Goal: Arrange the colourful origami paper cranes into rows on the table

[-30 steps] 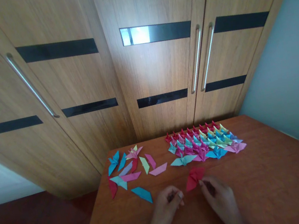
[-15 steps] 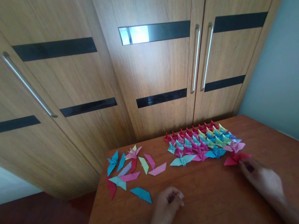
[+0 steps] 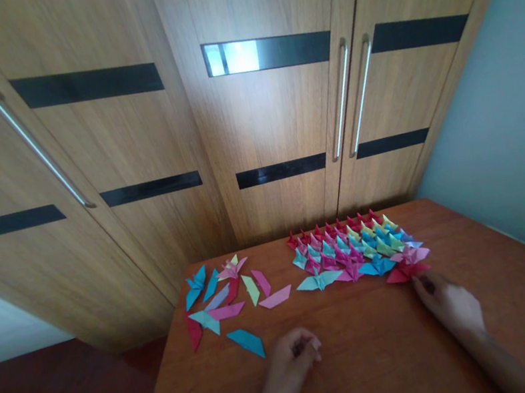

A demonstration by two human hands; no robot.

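My right hand point(image 3: 450, 304) pinches a red origami crane point(image 3: 405, 273) by its near side, at the front right corner of the crane rows. The red crane sits right up against a pink origami crane point(image 3: 412, 255). A light teal crane point(image 3: 318, 280), a magenta crane point(image 3: 351, 269) and a blue crane point(image 3: 377, 265) make up the front row to its left. My left hand point(image 3: 294, 360) rests on the table with its fingers curled in and nothing visible in them. Nearest to it lies a flat blue folded paper point(image 3: 248, 343).
Several flat folded papers, among them a pink piece point(image 3: 276, 297), lie scattered at the table's left, with a blue crane point(image 3: 195, 285) and a pink crane point(image 3: 232, 269). Behind the brown table point(image 3: 361, 355) stands a wooden wardrobe point(image 3: 269, 121). A pale wall point(image 3: 510, 132) bounds the right.
My right hand has shifted the red crane slightly left and back, closer to the pink crane. The left hand stays in place. The view has shifted a little.
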